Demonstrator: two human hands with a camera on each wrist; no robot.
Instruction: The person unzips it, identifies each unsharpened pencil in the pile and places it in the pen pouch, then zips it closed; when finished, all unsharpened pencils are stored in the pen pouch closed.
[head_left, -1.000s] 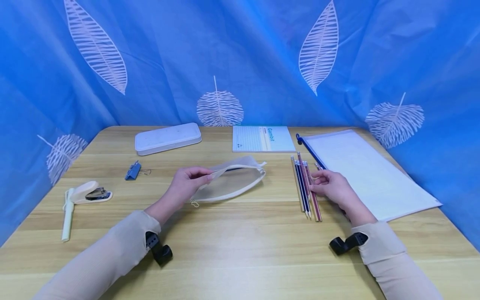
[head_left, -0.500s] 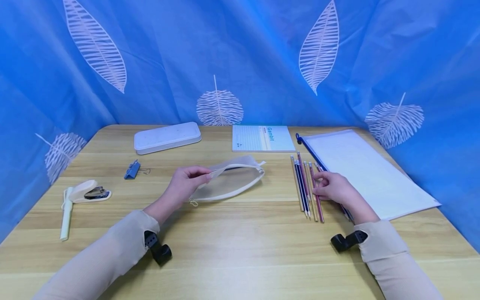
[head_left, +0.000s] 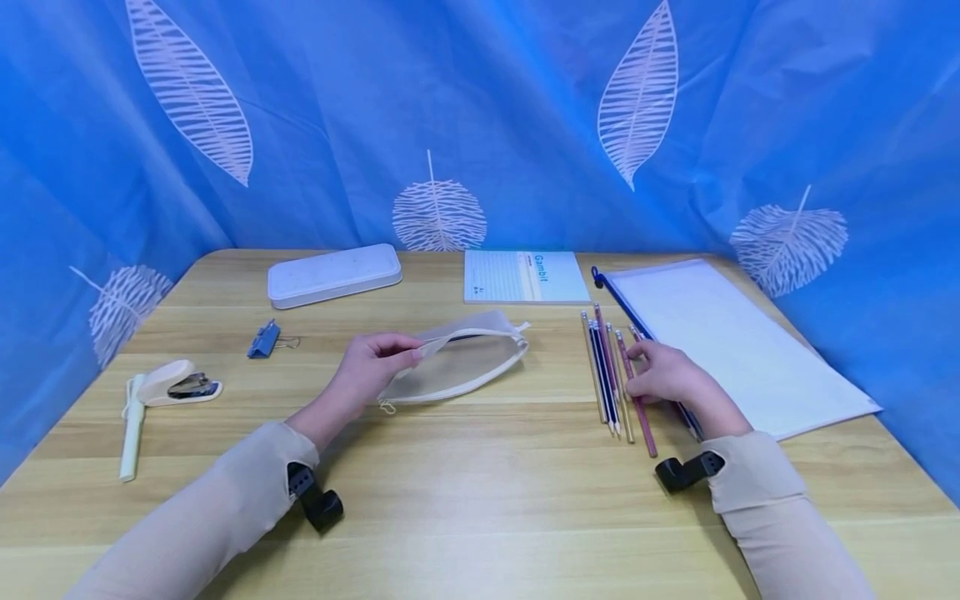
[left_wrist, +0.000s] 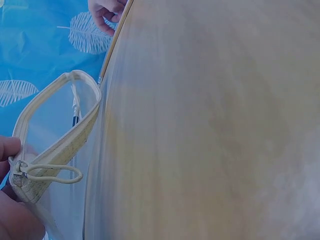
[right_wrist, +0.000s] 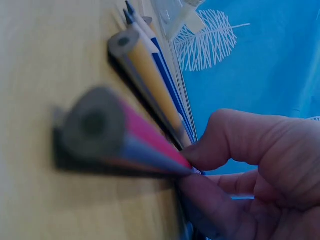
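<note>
In the head view my left hand (head_left: 375, 362) pinches the near-left end of a translucent zip pouch (head_left: 465, 362), whose mouth gapes. The left wrist view shows the pouch's cream zipper (left_wrist: 62, 142) and looped pull beside the fingers; a dark, slim thing shows through it. On the right, my right hand (head_left: 667, 375) pinches a red striped pencil (head_left: 645, 427) between thumb and fingers; its flat end (right_wrist: 94, 125) points at the right wrist camera. Several blue, gold and red pencils (head_left: 606, 375) lie just left of it. More dark pencils (head_left: 688, 422) are partly hidden beneath the hand.
A white zip folder (head_left: 735, 342) lies right of the pencils. At the back are a notebook (head_left: 525, 277) and a white case (head_left: 335, 277). A blue binder clip (head_left: 264, 340), a white stapler (head_left: 168, 385) and a pale green stick (head_left: 133, 433) lie on the left.
The red pencil under my right hand has shifted right and toward me, its lower end swinging away from the bunch. My left hand keeps its hold on the pouch.
</note>
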